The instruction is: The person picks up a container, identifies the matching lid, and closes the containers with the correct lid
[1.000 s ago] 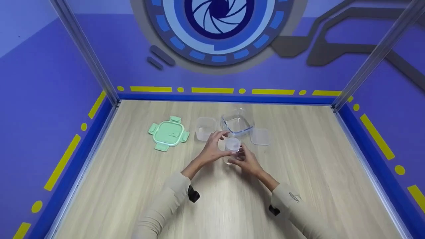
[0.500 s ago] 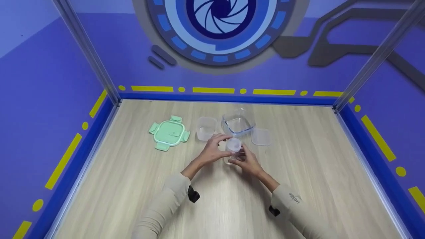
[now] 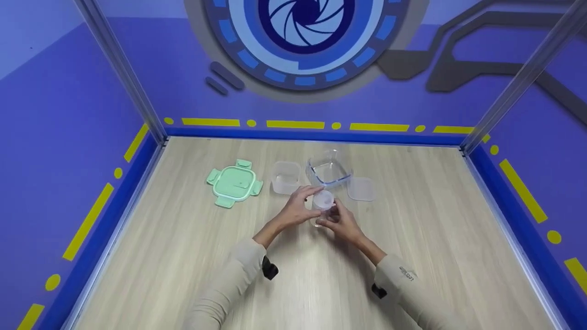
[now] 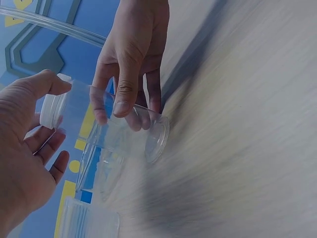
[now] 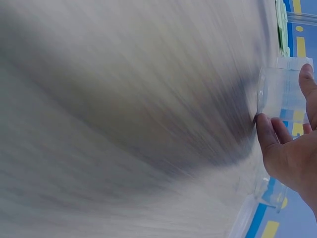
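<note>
A clear cylindrical jar [image 4: 106, 116] stands upright on the table between both hands, topped by a whitish round lid [image 3: 323, 200]. My left hand [image 3: 296, 210] grips the lid from the left, its thumb on the near side and a finger on the far side. Lower down, my right hand [image 3: 343, 224] holds the jar's clear body from the right. In the left wrist view, the lid sits on the jar's mouth. Seen from the right wrist, the jar's base rests on the tabletop beside the right fingertips [image 5: 262, 121].
Behind the hands stand a translucent square tub [image 3: 285, 178] and a clear glass container [image 3: 329, 172]. A flat translucent square lid [image 3: 361, 189] lies to their right. The mint-green lid [image 3: 234, 183] with side clips lies at the left. Blue patterned walls [image 3: 293, 105] enclose the table.
My left fingers have shifted slightly around the lid, toward the right. The right hand keeps its hold on the jar, and the other items stay in place.
</note>
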Motion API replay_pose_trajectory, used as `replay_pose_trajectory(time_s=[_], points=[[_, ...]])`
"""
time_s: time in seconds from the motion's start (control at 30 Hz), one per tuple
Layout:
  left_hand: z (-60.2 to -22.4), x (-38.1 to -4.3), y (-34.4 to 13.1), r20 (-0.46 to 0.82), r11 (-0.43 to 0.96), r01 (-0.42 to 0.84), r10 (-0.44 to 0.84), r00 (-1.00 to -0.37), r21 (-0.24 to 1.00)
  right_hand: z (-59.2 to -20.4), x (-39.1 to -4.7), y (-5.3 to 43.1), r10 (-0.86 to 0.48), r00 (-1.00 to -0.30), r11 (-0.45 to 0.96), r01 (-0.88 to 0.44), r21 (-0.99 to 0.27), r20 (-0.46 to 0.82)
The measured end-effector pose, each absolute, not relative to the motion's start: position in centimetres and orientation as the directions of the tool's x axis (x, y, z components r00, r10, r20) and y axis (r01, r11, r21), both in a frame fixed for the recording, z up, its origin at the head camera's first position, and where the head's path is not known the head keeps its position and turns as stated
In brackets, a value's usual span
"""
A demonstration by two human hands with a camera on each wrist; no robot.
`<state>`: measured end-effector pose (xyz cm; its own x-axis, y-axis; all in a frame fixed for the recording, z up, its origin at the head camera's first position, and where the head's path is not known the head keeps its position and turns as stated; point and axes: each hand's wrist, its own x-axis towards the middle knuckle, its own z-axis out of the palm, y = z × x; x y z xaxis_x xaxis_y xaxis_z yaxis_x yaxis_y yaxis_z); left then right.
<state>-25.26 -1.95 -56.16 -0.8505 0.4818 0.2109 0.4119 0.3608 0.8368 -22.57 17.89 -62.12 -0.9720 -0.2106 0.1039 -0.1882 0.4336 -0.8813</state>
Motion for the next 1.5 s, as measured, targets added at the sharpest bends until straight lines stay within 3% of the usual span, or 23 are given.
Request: replay_pose_trajectory(time_s=[0.37, 0.7, 0.87, 1.13, 1.33, 1.5], points=[[-56.5, -24.3, -1.8, 0.263, 0.356, 0.369, 0.313, -0.913, 0.859, -62.1, -22.7, 17.7, -0.192, -0.977, 0.425, -0.172, -0.889, 0.097], [-57.2, -24.0, -0.2, 0.226, 0.386, 0.301, 0.229, -0.947, 0.872, -62.2, -22.5, 17.8, -0.192, -0.976, 0.407, -0.178, -0.896, 0.106], [-57.1, -24.0, 0.0, 0.215, 0.386, 0.299, 0.245, -0.945, 0.873, -62.4, -22.4, 17.7, -0.197, -0.972, 0.409, -0.198, -0.891, 0.125], [-57.1, -24.2, -0.3, 0.287, 0.383, 0.402, 0.324, -0.902, 0.832, -62.6, -22.5, 17.8, -0.207, -0.965, 0.433, -0.235, -0.870, 0.158], [-57.1, -24.1, -0.8, 0.237, 0.376, 0.394, 0.399, -0.886, 0.839, -62.5, -22.6, 18.0, -0.229, -0.962, 0.426, -0.234, -0.874, 0.145], [-56.9, -23.9, -1.0, 0.274, 0.339, 0.397, 0.357, -0.893, 0.853, -62.2, -22.8, 18.1, -0.233, -0.961, 0.413, -0.237, -0.879, 0.150]])
